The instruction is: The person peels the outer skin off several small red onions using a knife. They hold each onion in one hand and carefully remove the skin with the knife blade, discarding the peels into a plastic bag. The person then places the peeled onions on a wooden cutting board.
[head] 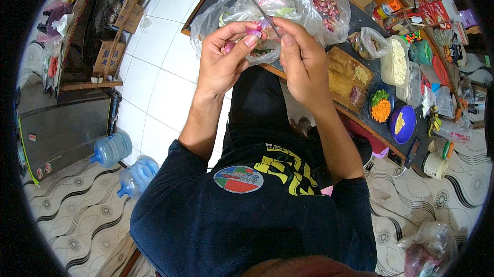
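Observation:
My left hand (227, 51) pinches a shallot (254, 30) between thumb and fingertips. Another shallot (228, 47) is tucked against the fingers of that hand. In my right hand (301, 57) is a kitchen knife (252, 1), its blade pointing up and to the left past the shallot. The knife's handle is hidden in my fist. Both hands are above the near rim of a clear plastic bag (206, 26), spread wide, with peelings and green scraps inside. A second plastic bag (341, 10) full of shallots (328, 6) lies beyond my right hand.
On the dark countertop to the right lie a wooden cutting board (339, 72) with minced piles, a plate of carrot and greens (381, 109), a purple bowl (409, 122) and a plastic tub of white pieces (395, 62). Two water jugs (114, 148) lie on the floor at left.

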Motion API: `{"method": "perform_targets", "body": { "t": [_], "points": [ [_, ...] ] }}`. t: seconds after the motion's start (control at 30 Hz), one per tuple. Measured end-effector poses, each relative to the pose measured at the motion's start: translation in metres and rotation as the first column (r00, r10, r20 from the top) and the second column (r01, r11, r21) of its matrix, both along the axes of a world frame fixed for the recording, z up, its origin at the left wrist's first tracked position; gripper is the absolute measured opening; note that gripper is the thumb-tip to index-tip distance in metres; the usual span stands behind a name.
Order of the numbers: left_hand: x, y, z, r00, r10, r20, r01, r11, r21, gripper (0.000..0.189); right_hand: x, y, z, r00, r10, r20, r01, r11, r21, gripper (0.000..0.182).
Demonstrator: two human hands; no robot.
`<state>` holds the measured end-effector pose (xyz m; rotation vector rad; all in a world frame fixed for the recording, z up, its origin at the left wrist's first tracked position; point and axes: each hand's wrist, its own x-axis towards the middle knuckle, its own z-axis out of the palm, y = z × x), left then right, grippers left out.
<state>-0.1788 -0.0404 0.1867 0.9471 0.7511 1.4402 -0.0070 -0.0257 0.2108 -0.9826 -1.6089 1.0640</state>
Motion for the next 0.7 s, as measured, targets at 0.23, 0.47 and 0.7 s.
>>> {"method": "perform_targets", "body": {
  "t": [0.23, 0.47, 0.7],
  "points": [
    [0.006, -0.002, 0.01, 0.995, 0.086, -0.04, -0.089, 0.993, -0.076, 0.031, 0.001, -0.004, 0.007, 0.998, 0.021, 0.063, -0.021, 1.0, 0.01, 0.025],
    [-0.003, 0.002, 0.005, 1.0, 0.015, 0.003, -0.015, 0.992, -0.129, 0.032, 0.0, -0.004, 0.011, 0.996, 0.023, 0.081, -0.036, 0.986, 0.163, 0.025],
    [0.002, 0.001, 0.011, 0.99, 0.036, -0.135, -0.034, 0.999, 0.017, 0.038, 0.004, 0.006, 0.009, 0.997, -0.039, 0.066, 0.032, 0.994, 0.107, 0.026]
  ]
}}
